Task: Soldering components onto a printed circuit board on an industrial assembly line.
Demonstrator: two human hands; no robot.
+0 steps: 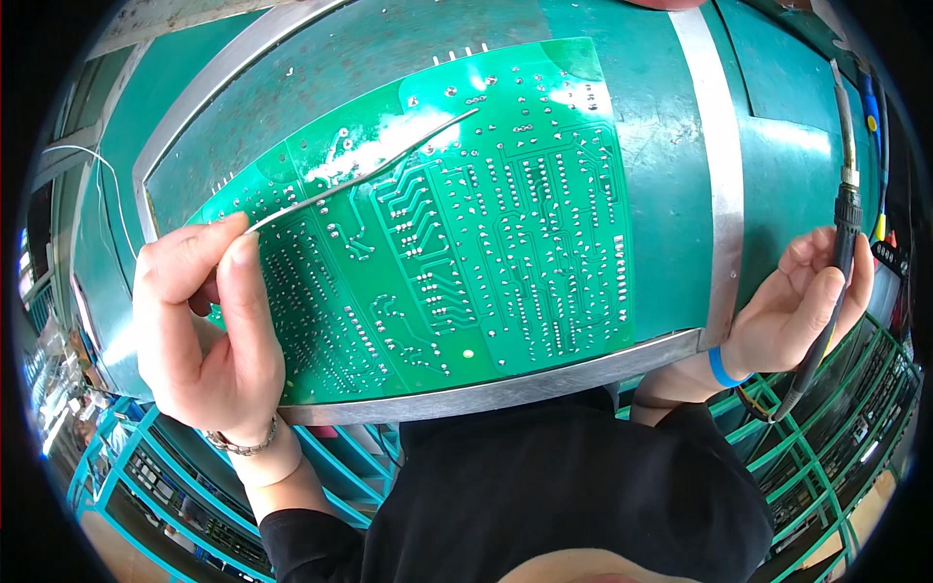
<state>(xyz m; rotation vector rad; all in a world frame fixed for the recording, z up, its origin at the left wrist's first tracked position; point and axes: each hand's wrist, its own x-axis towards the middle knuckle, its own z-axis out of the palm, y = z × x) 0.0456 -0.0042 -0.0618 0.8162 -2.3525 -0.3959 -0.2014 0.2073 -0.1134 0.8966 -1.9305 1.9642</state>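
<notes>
Pinched between thumb and forefinger of my left hand (209,330) is a length of solder wire (364,179). It slants up to the right over a large green circuit board (428,369), which lies solder side up with many shiny joints and several pins poking past its far edge. Off the board's right side, my right hand (802,306) grips a soldering iron (848,209) like a pen. Its thin tip points up and away, apart from the board. I cannot tell whether the wire touches any joint.
The board rests on a green work surface (666,194) with metal edging (505,376) along its near side. Blue and yellow tools (880,146) stand at the far right. A thin white wire (107,165) curves at the left. Teal racks (836,486) flank me below.
</notes>
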